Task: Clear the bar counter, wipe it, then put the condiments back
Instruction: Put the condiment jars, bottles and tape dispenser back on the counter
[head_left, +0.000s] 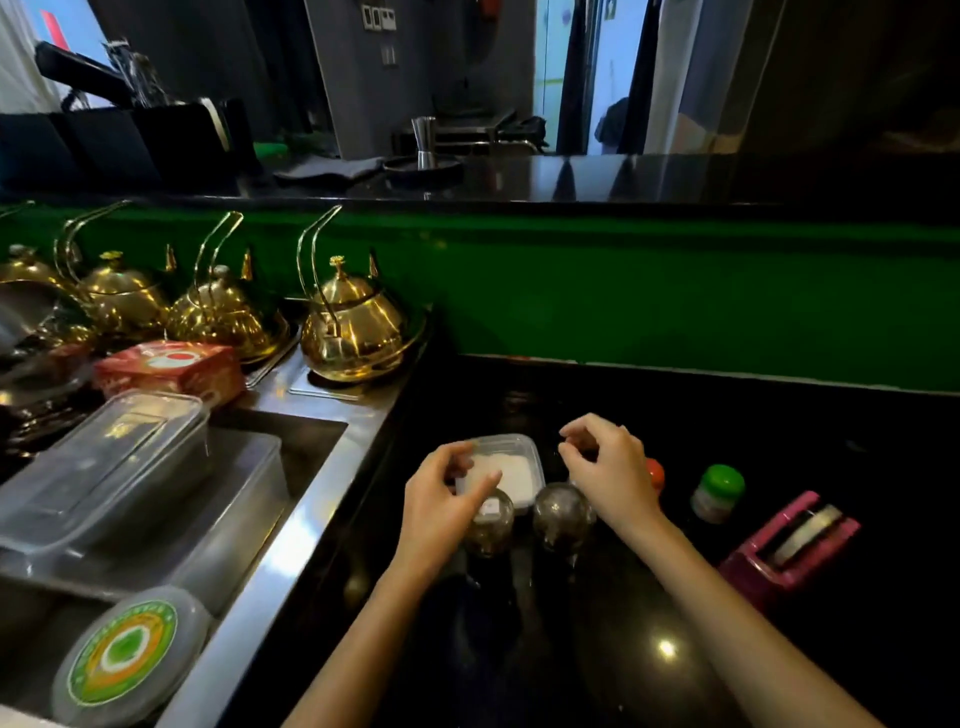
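Left hand (447, 501): fingers bent over near corner of small plastic tub (511, 452), white powder inside; gripping or not, cannot tell. Right hand (608, 467): loosely curled, nothing in it, above black counter (675, 649). Just below the hands, two dark round-topped bottles (563, 514). Right of right hand: red-capped bottle (655, 474), green-capped jar (719, 491), pink tape dispenser (789, 540). Left of left hand: steel sink (322, 499) with clear lidded boxes (114, 467). Beyond: gold teapots (358, 332), green panel (675, 291), raised bar top (571, 176).
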